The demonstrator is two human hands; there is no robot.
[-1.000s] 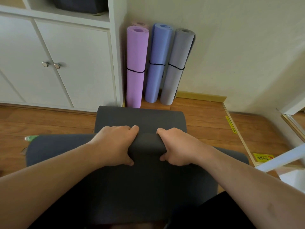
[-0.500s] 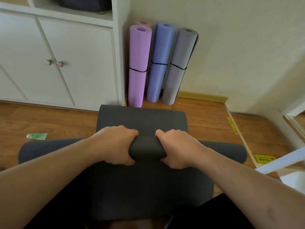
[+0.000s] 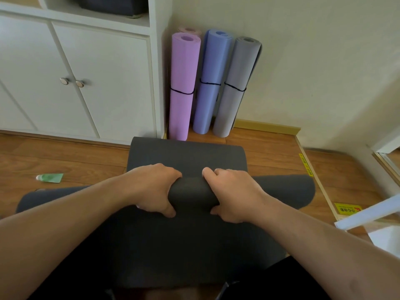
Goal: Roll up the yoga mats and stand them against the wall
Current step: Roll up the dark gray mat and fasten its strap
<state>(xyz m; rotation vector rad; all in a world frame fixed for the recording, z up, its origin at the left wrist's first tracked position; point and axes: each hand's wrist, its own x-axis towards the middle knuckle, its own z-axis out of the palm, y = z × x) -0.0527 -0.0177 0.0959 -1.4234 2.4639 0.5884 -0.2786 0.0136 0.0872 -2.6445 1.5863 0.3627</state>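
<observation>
Rolling step w/ dark grey mat (image 3: 188, 156) on floor near wall: left hand (image 3: 151, 189) & right hand (image 3: 233, 193) each w/ grip curled round the roll (image 3: 192, 193) mid-width; next, I judge, push fwd evenly so ends stay flush.

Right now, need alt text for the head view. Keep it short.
Both hands, left hand and right hand, grip the rolled part of a dark grey yoga mat on a wooden floor. Ahead, purple, blue and grey rolled mats stand against the wall, beside a white cabinet.
</observation>
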